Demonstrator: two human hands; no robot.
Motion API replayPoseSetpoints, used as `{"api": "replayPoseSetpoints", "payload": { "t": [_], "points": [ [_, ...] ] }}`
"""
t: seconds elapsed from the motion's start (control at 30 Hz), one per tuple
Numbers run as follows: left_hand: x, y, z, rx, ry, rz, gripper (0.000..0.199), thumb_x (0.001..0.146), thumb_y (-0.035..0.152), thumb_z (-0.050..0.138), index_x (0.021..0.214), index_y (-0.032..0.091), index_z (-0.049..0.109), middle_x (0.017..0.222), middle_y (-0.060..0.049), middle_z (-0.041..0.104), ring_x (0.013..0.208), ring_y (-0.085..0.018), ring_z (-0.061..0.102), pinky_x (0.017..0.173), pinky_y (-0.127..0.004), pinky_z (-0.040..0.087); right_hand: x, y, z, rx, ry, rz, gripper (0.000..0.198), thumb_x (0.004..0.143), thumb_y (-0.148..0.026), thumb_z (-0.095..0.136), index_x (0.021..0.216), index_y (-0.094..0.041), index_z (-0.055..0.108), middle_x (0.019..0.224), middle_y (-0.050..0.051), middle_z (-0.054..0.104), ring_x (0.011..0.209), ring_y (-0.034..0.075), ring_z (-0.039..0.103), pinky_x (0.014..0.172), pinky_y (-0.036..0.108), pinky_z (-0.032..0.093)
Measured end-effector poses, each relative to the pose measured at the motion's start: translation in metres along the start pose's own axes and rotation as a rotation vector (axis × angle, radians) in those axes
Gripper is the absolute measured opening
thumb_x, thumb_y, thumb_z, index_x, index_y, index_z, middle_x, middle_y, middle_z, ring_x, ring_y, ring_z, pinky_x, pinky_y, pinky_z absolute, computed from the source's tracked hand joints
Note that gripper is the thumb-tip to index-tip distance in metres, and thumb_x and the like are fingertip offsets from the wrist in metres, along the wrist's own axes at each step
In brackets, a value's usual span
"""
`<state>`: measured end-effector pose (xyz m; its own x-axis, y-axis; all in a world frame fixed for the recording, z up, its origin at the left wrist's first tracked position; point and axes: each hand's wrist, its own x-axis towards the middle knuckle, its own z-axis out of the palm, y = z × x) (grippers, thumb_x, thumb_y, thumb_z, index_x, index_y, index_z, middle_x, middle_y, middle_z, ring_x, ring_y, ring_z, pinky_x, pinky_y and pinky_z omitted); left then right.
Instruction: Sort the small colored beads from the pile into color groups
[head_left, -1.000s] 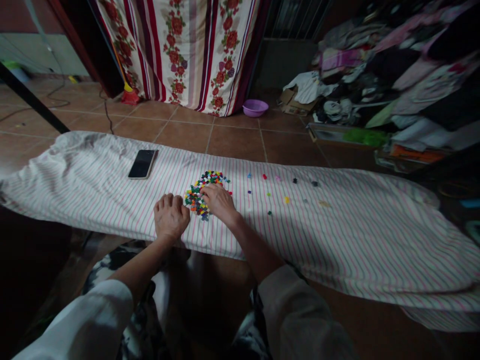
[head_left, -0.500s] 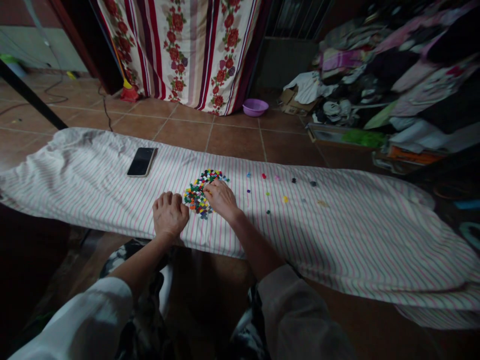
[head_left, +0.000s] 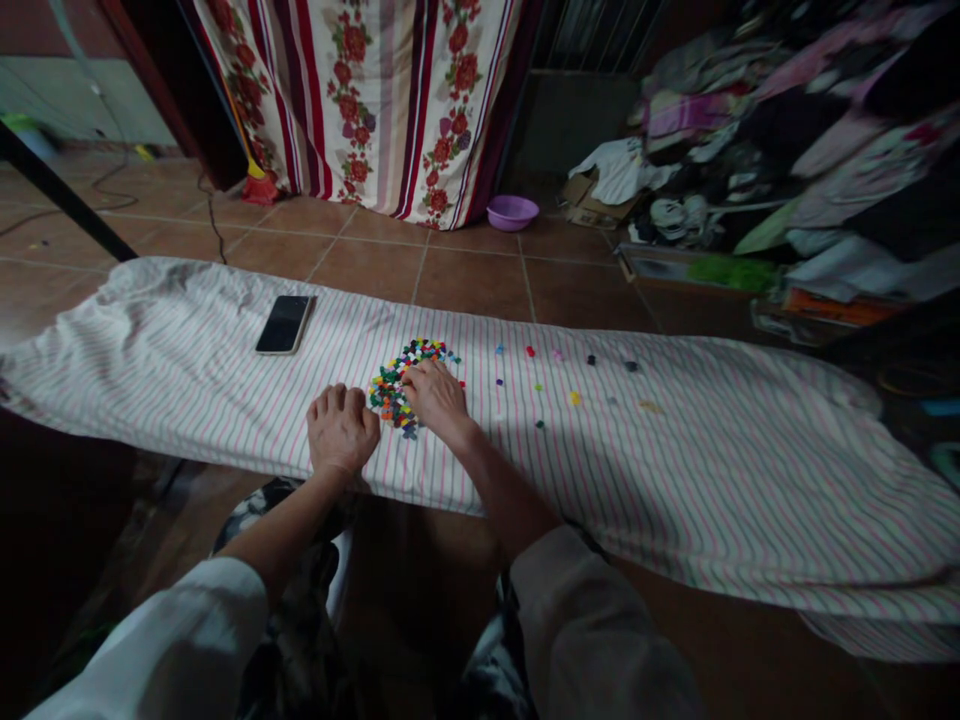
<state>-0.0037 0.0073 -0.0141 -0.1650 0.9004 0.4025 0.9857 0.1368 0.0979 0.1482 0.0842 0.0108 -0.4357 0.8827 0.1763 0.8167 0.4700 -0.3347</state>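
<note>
A heap of small multicoloured plastic pieces [head_left: 390,382] lies on a striped cloth [head_left: 225,400]. My right hand [head_left: 436,395] is over the heap's right side, with thumb and fingertips pinched together down among the pieces. Whatever they grip is too small to make out. Just left of the heap, my left hand [head_left: 343,428] rests palm down on the cloth, its fingers curled in and nothing visible in them. Right of the heap, single pieces lie spaced apart, among them a red piece [head_left: 530,351], a yellow piece [head_left: 575,398] and a dark green piece [head_left: 540,425].
A phone [head_left: 285,324] lies on the cloth to the left. Beyond the cloth's far edge are a tiled floor [head_left: 465,275], a purple basin [head_left: 512,212] and a floral curtain [head_left: 405,100]. Clothes [head_left: 690,115] are piled at the back right.
My right hand has shifted slightly left and deeper over the heap, and a red piece now shows at its right side. My left hand stays in place.
</note>
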Motion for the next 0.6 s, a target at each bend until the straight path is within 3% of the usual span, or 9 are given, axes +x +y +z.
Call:
{"api": "replayPoseSetpoints", "payload": {
  "t": [0.37, 0.6],
  "points": [
    [0.000, 0.000, -0.001, -0.013, 0.004, -0.002, 0.024, 0.084, 0.028, 0.045, 0.099, 0.019, 0.061, 0.113, -0.011, 0.061, 0.109, -0.028, 0.052, 0.092, -0.041, 0.037, -0.016, 0.011, -0.013, 0.154, 0.064, -0.036, 0.016, 0.087, -0.012, 0.050, 0.097, -0.019, 0.061, 0.094, 0.005, 0.065, 0.092, 0.019, 0.057, 0.083, 0.030, 0.043],
    [-0.002, 0.000, -0.003, -0.033, -0.006, -0.025, 0.028, 0.084, 0.029, 0.044, 0.102, 0.018, 0.062, 0.118, -0.013, 0.060, 0.110, -0.029, 0.052, 0.094, -0.043, 0.038, -0.041, 0.038, -0.031, 0.144, 0.179, -0.035, 0.015, 0.089, -0.016, 0.049, 0.096, -0.019, 0.063, 0.092, 0.005, 0.065, 0.089, 0.019, 0.057, 0.085, 0.030, 0.042]
  ]
}}
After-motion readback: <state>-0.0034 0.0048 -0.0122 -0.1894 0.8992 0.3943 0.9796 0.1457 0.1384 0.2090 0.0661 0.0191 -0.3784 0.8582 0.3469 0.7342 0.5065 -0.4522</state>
